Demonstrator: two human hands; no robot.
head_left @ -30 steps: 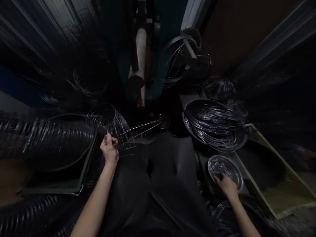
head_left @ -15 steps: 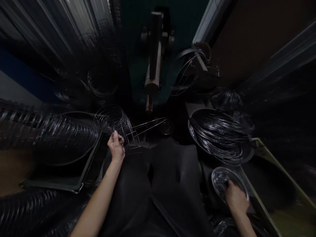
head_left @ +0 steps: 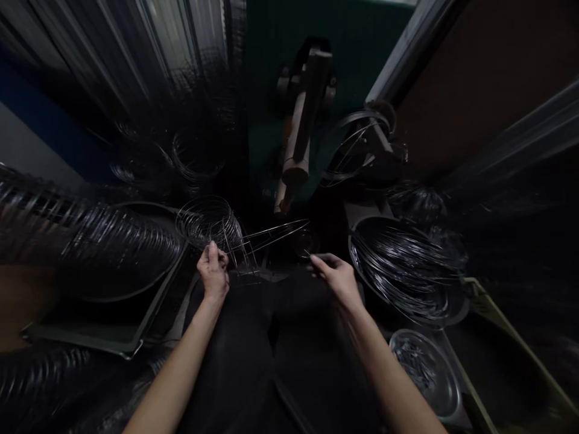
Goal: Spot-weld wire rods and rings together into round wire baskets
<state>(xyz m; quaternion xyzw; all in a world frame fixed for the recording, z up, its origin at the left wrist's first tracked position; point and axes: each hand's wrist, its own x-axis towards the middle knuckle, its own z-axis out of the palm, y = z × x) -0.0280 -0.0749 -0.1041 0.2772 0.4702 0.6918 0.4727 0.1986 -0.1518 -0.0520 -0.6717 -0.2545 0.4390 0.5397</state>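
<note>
My left hand (head_left: 213,268) is closed in a pinch on a wire frame (head_left: 266,232), whose long thin wires reach right under the machine's electrode. Behind that hand lies a coil of wire rings (head_left: 208,220); whether it is joined to the frame, I cannot tell. In my right hand (head_left: 332,274), thumb and forefinger pinch a short piece of wire (head_left: 307,253), its tip pointing up and left. That tip is apart from the frame. Below the right forearm sits a round metal dish (head_left: 446,386) with many short metal pieces (head_left: 415,361) in it.
A machine arm with a cylindrical electrode (head_left: 295,172) hangs ahead. To the right, a bowl (head_left: 357,259) holds bent wires (head_left: 402,265), beside a yellow-green crate (head_left: 520,337). Stacked wire rings (head_left: 90,235) lie left over a grey-green tray (head_left: 85,340).
My right hand has left the dish of short pieces and come up beside the wire frame, with a short wire in its fingers. My left hand keeps its hold.
</note>
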